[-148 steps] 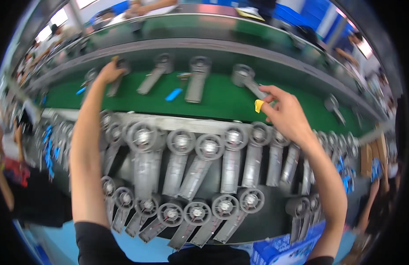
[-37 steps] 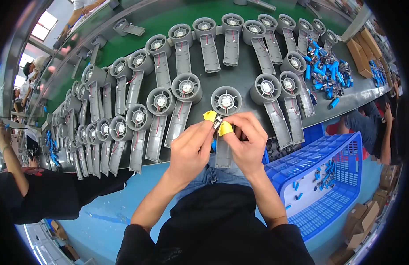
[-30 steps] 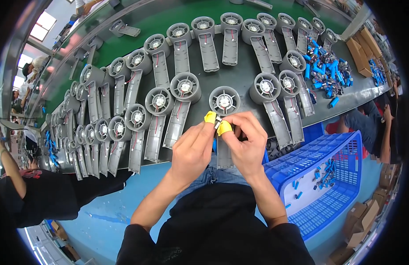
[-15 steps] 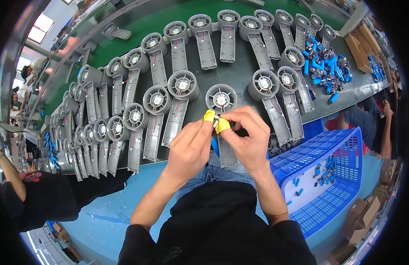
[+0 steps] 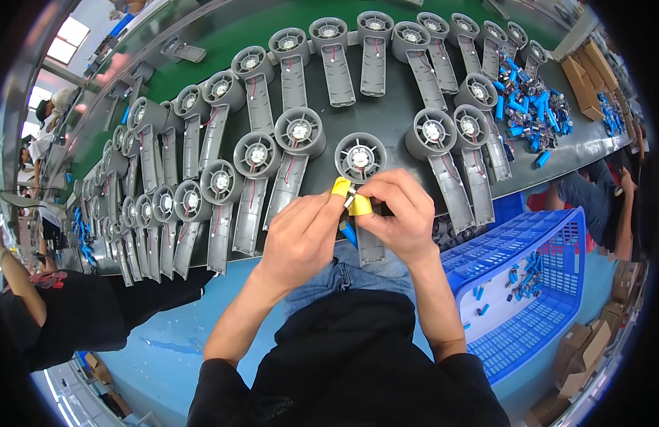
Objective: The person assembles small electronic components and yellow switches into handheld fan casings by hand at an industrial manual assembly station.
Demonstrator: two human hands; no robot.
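Note:
Over a grey fan housing (image 5: 372,249) at the bench's near edge, my two hands meet with their fingertips pinched together. Yellow finger covers (image 5: 359,206) are on some of the fingertips. My left hand (image 5: 301,231) and my right hand (image 5: 400,213) are both closed on a small white-and-dark connector (image 5: 350,193). Its finer detail is too small to make out. Just below the fingers a blue battery pack (image 5: 348,232) partly shows against the housing's handle. The housing's round fan end points away from me, and my hands cover part of its handle.
Rows of similar fan housings (image 5: 301,135) cover the dark bench. Blue battery packs with circuit boards (image 5: 532,107) lie heaped at the right, near cardboard boxes (image 5: 582,85). A blue plastic crate (image 5: 479,260) stands below the bench at right. Other people sit on both sides.
The view has shifted a little, so the bench and housings appear slightly farther right. Both hands stay pinched at the connector, with only slight finger movement.

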